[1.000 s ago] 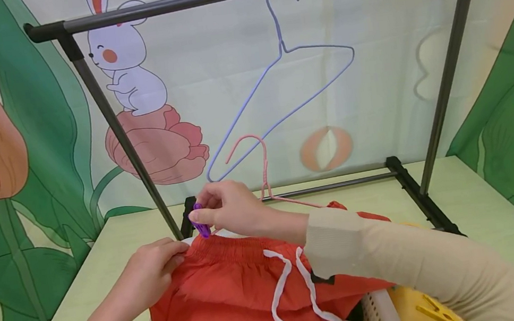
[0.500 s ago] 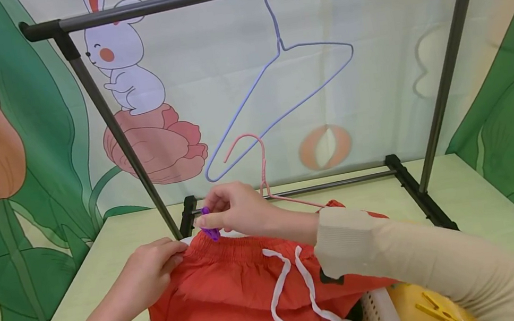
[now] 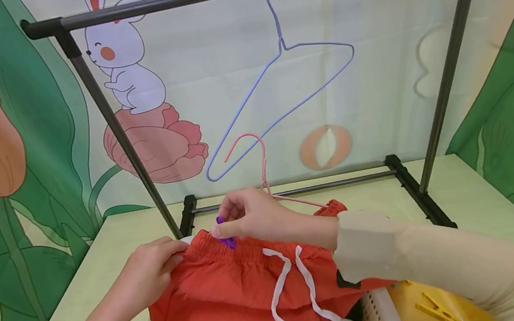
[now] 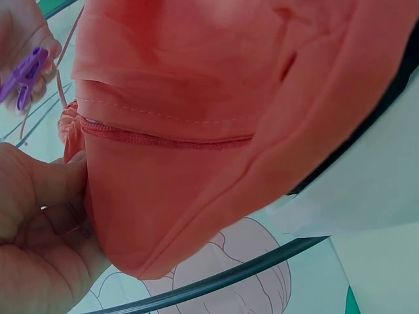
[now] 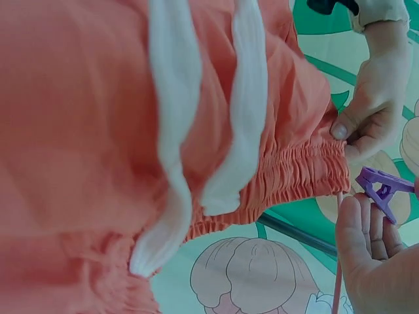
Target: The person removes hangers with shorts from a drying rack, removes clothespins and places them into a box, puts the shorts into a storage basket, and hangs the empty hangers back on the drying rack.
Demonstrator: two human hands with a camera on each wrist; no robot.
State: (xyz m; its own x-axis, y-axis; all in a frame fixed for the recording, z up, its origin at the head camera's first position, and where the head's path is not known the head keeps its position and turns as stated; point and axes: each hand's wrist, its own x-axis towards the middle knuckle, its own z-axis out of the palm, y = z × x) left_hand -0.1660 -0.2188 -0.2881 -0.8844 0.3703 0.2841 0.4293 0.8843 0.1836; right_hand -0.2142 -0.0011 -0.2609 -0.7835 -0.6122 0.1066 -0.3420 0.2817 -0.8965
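Red shorts [image 3: 235,297] with an elastic waistband and white drawstrings [image 3: 281,280] hang over a pink wire hanger [image 3: 264,165], whose hook rises behind the waistband. My left hand [image 3: 152,269] pinches the shorts at the left end of the waistband; its thumb also shows in the left wrist view. A purple clothespin [image 5: 381,186] is held in my right hand [image 3: 256,217]. In the right wrist view the clothespin is beside the waistband's end, apart from it. From the head view it overlaps the waistband's top edge. The hanger's lower part is hidden by the shorts.
A dark metal rack [image 3: 165,0] stands behind, with a blue hanger [image 3: 276,120] on its bar. At the lower right, a white basket [image 3: 376,312] holds yellow cloth, with a yellow clothespin [image 3: 434,310] lying on it. A printed curtain forms the backdrop.
My right hand has moved to the right along the waistband with the purple clothespin, which has turned a little. The left hand has stayed on the waistband's end.
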